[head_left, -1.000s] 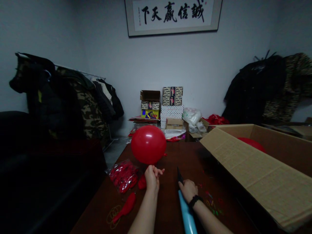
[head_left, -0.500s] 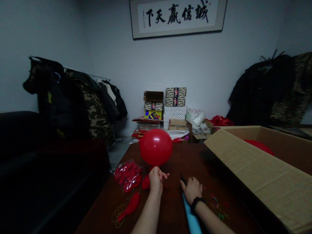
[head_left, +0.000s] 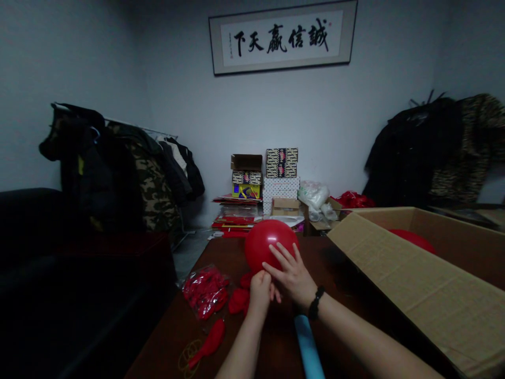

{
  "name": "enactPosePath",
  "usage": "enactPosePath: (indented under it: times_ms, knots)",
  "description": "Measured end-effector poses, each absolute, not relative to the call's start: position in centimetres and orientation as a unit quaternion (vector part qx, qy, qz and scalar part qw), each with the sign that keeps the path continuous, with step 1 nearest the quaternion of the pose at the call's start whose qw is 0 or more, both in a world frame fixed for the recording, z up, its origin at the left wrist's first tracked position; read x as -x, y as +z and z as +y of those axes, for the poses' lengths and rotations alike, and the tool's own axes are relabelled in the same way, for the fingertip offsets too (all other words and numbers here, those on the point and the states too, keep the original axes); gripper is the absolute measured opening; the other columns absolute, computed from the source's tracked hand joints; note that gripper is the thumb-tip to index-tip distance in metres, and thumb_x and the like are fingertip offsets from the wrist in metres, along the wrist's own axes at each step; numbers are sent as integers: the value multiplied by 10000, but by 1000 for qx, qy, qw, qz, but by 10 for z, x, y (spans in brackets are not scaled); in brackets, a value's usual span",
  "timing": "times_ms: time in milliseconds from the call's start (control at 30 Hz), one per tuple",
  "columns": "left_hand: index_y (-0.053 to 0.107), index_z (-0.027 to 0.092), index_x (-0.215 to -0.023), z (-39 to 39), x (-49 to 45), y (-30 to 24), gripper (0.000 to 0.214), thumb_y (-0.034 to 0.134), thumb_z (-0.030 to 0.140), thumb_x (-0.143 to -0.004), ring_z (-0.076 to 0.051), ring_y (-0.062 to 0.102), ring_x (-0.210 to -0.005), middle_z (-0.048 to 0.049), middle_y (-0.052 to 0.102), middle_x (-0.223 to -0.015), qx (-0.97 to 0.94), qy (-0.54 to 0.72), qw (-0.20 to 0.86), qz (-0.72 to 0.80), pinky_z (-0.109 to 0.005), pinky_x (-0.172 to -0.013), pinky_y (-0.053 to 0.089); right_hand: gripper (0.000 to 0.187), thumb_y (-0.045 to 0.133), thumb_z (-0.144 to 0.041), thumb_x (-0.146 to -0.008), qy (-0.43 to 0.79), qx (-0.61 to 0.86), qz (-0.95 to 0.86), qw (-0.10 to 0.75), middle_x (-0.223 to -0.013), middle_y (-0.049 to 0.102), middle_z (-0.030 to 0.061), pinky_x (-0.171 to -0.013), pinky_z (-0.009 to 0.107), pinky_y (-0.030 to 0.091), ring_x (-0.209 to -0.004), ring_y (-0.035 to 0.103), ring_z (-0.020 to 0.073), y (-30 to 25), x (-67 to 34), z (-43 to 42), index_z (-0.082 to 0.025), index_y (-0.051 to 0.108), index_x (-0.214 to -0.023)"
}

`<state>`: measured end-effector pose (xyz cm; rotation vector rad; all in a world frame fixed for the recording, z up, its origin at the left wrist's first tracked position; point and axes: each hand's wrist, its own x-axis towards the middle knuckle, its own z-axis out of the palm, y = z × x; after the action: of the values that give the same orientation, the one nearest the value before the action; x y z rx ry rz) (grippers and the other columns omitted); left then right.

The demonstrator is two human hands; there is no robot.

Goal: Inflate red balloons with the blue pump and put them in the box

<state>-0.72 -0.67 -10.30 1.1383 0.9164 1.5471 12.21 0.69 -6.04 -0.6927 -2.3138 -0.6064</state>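
An inflated red balloon (head_left: 262, 241) floats just above the dark wooden table (head_left: 272, 352). My left hand (head_left: 259, 292) is closed in a pinch on its neck, below the balloon. With fingers spread, my right hand (head_left: 290, 273) lies flat against the balloon's lower right side; a black band is on that wrist. A light blue balloon pump (head_left: 307, 350) lies on the table under my right forearm.
A clear bag of red balloons (head_left: 203, 291), loose flat red balloons (head_left: 209, 342) and rubber bands (head_left: 185, 353) lie at the left. A large open cardboard box (head_left: 426, 279) with a red balloon (head_left: 412, 239) inside fills the right. Coats hang on both sides; boxes are stacked at the wall.
My right hand left the pump and rose to press against the balloon. My left hand moved the balloon a little right and closer to the right hand.
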Motion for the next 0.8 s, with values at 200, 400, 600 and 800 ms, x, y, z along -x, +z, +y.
enactPosePath:
  times_ms: [200,400,600,800]
  knots:
    - [431,211,-646,-18,7,-95,374,398,551,-798,-127,435,-264,90,359,-279,-591,513,481,394,-247,-395,412,249,531,-370,-859,-251,242,-869,350,-1491,282,23,-1084,601,45,-1377,190,263,-48,-137,6,-377,596,-1099]
    - [472,195,-602,-36,19,-69,295,381,304,-861,-135,556,-495,-10,570,-527,-779,385,184,460,-228,-487,384,134,536,-318,-859,-276,216,-885,307,-1464,339,-32,-1097,581,-19,-1365,226,243,-39,-153,4,-297,668,-848]
    - [615,204,-779,-49,35,-29,204,436,245,-869,-179,588,-757,-53,649,-763,-868,278,-64,407,-331,-783,464,147,520,-268,-869,-283,215,-878,320,-1412,425,-27,-1095,605,10,-1351,257,232,-36,-166,-3,-307,645,-934]
    - [653,244,-851,-59,34,-15,154,502,214,-853,-180,553,-941,-13,641,-792,-854,331,-164,365,-551,-1092,175,167,490,-245,-875,-243,257,-885,302,-1326,516,-5,-1093,619,12,-1321,304,220,-27,-161,-17,-286,649,-909]
